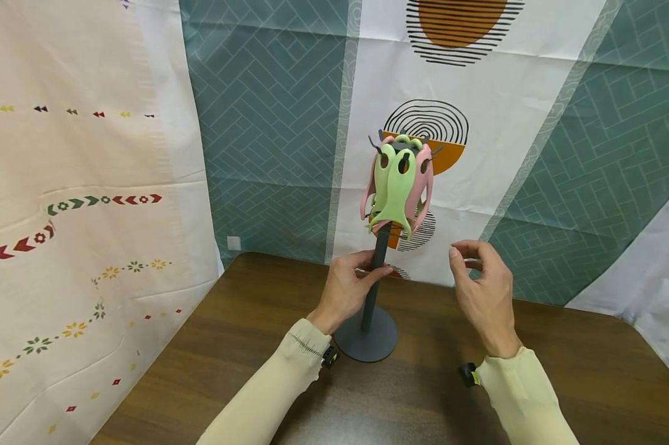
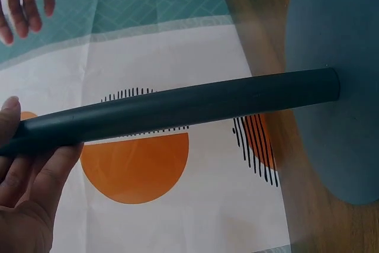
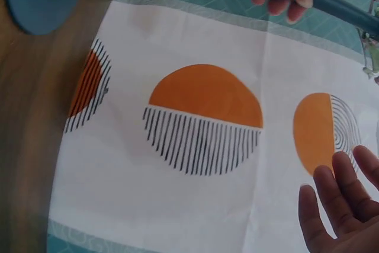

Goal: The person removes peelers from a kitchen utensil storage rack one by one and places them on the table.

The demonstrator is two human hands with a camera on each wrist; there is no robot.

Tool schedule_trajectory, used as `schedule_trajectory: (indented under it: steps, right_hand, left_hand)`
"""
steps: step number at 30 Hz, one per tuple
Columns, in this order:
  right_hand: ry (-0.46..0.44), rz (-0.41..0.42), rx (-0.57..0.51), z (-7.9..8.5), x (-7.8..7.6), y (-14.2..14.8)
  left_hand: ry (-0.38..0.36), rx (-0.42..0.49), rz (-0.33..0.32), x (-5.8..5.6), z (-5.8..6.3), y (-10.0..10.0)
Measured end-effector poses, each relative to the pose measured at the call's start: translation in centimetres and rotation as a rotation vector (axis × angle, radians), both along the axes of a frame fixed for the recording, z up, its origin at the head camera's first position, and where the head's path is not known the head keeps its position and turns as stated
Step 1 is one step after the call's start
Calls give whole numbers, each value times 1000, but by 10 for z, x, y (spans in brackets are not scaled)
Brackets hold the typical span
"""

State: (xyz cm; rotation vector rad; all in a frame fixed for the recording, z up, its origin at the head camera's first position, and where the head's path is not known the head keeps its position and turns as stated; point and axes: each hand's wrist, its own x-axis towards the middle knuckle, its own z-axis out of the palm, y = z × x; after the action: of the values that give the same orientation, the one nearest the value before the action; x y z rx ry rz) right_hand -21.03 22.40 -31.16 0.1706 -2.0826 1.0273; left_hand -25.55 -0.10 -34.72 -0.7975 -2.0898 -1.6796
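A dark grey stand with a round base (image 1: 366, 334) and a slim pole (image 2: 195, 108) stands upright on the table. Hung from hooks around its top are several curved light green pieces (image 1: 390, 194) and pink pieces (image 1: 420, 185) with oval holes; their exact kind I cannot tell. My left hand (image 1: 348, 283) grips the pole below these pieces, thumb on one side and fingers on the other. To the right of the stand my right hand (image 1: 485, 290) hovers above the table, apart from everything, its fingers loosely bent and holding nothing.
The brown wooden table (image 1: 423, 395) reaches back to a patterned cloth (image 1: 267, 123) hanging behind it. Another cloth (image 1: 89, 235), cream with small coloured motifs, hangs along the left side.
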Motion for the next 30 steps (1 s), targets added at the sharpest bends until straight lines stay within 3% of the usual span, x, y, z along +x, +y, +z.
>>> schedule_trajectory:
  steps: [9,15,25,30]
  right_hand:
    - [62,46,-82,17,-4,-12]
    - [87,115,-154,24,-9,-19]
    - [127,202,-164,37,-8,-28]
    - [127,270,-163,45,-7,-32]
  left_hand:
    - [36,-33,-15,-1,0,-2]
    - [40,-82,21,-2,1,-3]
    - [43,-117,11,-2,3,-5]
    - [1,-116,-3,-1,4,-6]
